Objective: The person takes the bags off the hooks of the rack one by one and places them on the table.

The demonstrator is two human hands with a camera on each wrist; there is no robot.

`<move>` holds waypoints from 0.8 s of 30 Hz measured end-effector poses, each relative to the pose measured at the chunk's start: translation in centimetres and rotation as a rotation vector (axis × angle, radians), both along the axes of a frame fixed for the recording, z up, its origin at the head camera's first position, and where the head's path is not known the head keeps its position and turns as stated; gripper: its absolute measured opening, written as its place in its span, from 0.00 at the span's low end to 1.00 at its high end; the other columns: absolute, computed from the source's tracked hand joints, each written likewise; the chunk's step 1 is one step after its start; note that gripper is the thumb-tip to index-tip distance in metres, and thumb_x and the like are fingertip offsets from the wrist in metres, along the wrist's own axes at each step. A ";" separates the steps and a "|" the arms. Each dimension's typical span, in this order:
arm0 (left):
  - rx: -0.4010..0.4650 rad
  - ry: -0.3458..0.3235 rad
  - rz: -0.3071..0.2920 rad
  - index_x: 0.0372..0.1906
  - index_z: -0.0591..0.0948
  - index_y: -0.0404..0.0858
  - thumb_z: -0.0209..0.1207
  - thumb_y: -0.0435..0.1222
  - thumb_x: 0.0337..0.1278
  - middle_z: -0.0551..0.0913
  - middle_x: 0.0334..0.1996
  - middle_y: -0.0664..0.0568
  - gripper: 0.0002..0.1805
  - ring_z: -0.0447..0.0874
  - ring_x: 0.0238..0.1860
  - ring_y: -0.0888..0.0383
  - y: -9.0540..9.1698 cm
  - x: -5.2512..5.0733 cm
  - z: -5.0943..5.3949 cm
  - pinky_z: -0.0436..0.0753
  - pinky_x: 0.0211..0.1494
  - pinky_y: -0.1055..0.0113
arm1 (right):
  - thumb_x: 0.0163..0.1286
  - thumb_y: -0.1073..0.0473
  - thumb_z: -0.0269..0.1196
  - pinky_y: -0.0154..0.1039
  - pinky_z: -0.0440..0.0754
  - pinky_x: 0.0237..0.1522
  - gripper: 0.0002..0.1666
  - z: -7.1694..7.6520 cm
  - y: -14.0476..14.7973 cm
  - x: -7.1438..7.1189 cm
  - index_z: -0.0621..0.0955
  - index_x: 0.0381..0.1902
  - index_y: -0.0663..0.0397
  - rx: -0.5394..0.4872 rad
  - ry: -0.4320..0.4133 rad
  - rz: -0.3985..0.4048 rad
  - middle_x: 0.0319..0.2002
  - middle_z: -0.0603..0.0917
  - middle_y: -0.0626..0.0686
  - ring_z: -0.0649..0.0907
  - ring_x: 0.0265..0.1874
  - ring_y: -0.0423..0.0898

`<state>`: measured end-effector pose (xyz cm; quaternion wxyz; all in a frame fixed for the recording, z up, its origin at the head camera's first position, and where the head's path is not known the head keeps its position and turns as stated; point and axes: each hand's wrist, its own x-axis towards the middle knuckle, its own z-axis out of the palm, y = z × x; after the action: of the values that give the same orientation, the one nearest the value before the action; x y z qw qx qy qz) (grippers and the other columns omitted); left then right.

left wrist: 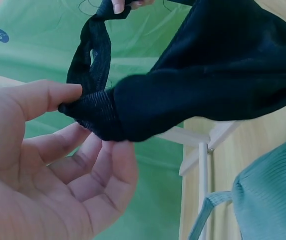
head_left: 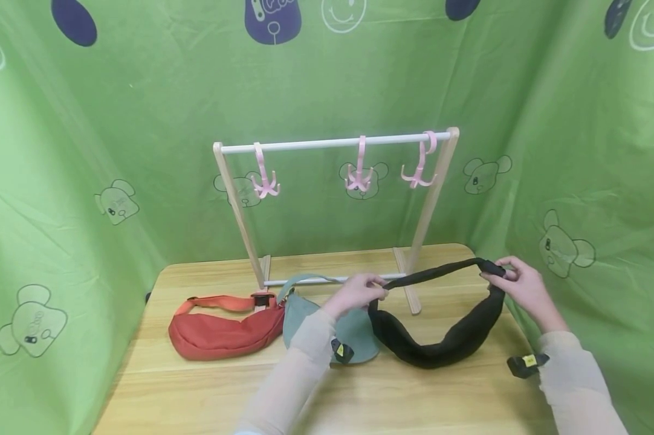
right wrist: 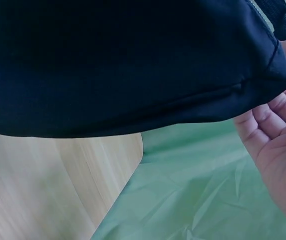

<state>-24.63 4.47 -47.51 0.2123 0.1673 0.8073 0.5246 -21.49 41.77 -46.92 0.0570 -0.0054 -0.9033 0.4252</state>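
Observation:
Both hands hold a black crossbody bag [head_left: 433, 355] up by its ends at the right of the table, its body sagging between them and its strap [head_left: 441, 270] looping above. My left hand [head_left: 354, 295] pinches the left end where strap meets bag; in the left wrist view its thumb [left wrist: 45, 95] lies on top, fingers beneath. My right hand [head_left: 525, 293] grips the other end, near a zipper [right wrist: 262, 16] in the right wrist view. A teal bag [head_left: 305, 317] lies partly behind the left forearm. Beside it rests a red bag [head_left: 218, 338] with an orange strap and black buckle.
A wooden rack with a white top bar [head_left: 316, 144] stands at the table's back. Pink multi-prong hooks hang from it at left [head_left: 264, 181], middle [head_left: 359, 175] and right [head_left: 418, 175]. Green printed cloth [head_left: 327, 90] surrounds the wooden table [head_left: 158, 386].

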 end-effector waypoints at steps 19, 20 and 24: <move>-0.035 0.168 0.118 0.52 0.83 0.40 0.63 0.36 0.58 0.86 0.50 0.47 0.17 0.83 0.52 0.53 0.0 -1.4 -1.0 0.80 0.53 0.69 | 0.66 0.48 0.66 0.23 0.74 0.33 0.27 -0.6 -0.6 -1.7 0.73 0.54 0.58 0.073 0.063 0.002 0.31 0.75 0.19 0.76 0.32 0.20; -0.035 0.175 0.122 0.53 0.83 0.40 0.63 0.36 0.58 0.86 0.50 0.47 0.17 0.83 0.52 0.53 0.0 -1.4 -1.2 0.80 0.53 0.69 | 0.66 0.48 0.66 0.23 0.74 0.33 0.27 -0.7 -0.6 -1.8 0.73 0.54 0.58 0.080 0.067 0.002 0.32 0.75 0.19 0.75 0.32 0.20; -0.018 0.181 0.134 0.54 0.82 0.39 0.63 0.34 0.58 0.85 0.51 0.45 0.18 0.83 0.53 0.51 0.0 -1.7 -1.8 0.80 0.52 0.69 | 0.65 0.49 0.66 0.24 0.75 0.32 0.26 -1.0 -0.6 -2.1 0.74 0.54 0.58 0.086 0.081 0.001 0.32 0.75 0.20 0.76 0.31 0.22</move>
<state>-26.37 4.42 -49.32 0.1042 0.1577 0.8373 0.5130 -23.61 41.19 -47.88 0.0935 0.0147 -0.9177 0.3858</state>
